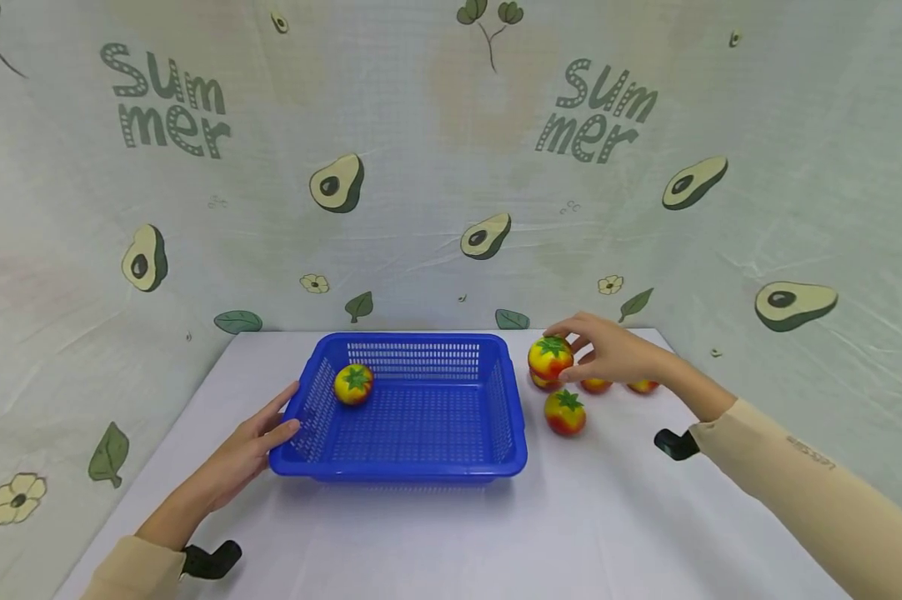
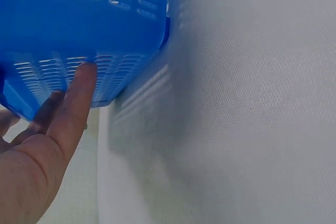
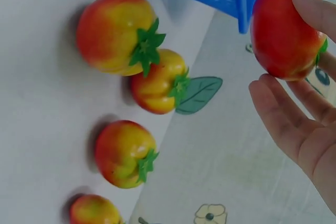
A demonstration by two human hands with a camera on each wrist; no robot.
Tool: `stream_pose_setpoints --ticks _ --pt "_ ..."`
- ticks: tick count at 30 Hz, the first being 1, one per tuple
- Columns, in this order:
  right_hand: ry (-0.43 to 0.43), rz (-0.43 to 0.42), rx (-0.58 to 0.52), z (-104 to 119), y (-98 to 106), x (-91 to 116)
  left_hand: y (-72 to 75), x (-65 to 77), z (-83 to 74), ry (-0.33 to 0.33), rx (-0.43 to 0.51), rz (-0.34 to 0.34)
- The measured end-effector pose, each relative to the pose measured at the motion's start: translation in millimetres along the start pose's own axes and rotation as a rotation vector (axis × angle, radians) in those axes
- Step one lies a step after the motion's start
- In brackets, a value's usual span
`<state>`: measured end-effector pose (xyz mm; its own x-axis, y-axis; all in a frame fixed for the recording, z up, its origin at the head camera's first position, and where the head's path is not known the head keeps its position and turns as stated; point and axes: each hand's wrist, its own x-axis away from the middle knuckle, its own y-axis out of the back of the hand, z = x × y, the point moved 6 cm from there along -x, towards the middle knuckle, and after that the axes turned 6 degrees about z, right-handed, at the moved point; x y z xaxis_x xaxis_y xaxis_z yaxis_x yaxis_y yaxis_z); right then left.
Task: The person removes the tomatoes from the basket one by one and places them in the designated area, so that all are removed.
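My right hand point(image 1: 604, 350) pinches a red and yellow tomato point(image 1: 550, 358) with a green leafy top between thumb and fingers. In the right wrist view this held tomato point(image 3: 286, 31) is raised off the table, beside the basket's edge. My left hand point(image 1: 243, 450) is at the left side of a blue plastic basket point(image 1: 398, 478), with thumb and fingers spread and fairly straight. One of its fingers point(image 2: 79, 98) touches the slotted outer wall in the left wrist view. Another tomato point(image 1: 354, 384) lies inside the basket, near its left wall.
Several tomatoes remain on the white table point(image 1: 571, 517) right of the basket: a near one point(image 1: 565, 413) and a row behind, including one point(image 3: 126, 153) seen in the right wrist view. A cloth backdrop point(image 1: 421, 117) with avocado prints rises behind the table.
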<state>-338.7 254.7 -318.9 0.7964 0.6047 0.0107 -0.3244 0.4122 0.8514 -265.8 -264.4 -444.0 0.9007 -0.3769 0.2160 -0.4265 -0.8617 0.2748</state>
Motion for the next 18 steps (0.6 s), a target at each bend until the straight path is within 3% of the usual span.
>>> stream_pose_setpoints --ticks 10,18 --pt "-0.085 -0.066 0.017 -37.6 3.9 38.2 2.2 0.1 -0.9 0.005 0.009 -0.010" --pt "-0.128 -0.088 0.020 -65.6 -6.8 65.7 1.8 -0.2 -0.4 0.011 0.006 -0.020"
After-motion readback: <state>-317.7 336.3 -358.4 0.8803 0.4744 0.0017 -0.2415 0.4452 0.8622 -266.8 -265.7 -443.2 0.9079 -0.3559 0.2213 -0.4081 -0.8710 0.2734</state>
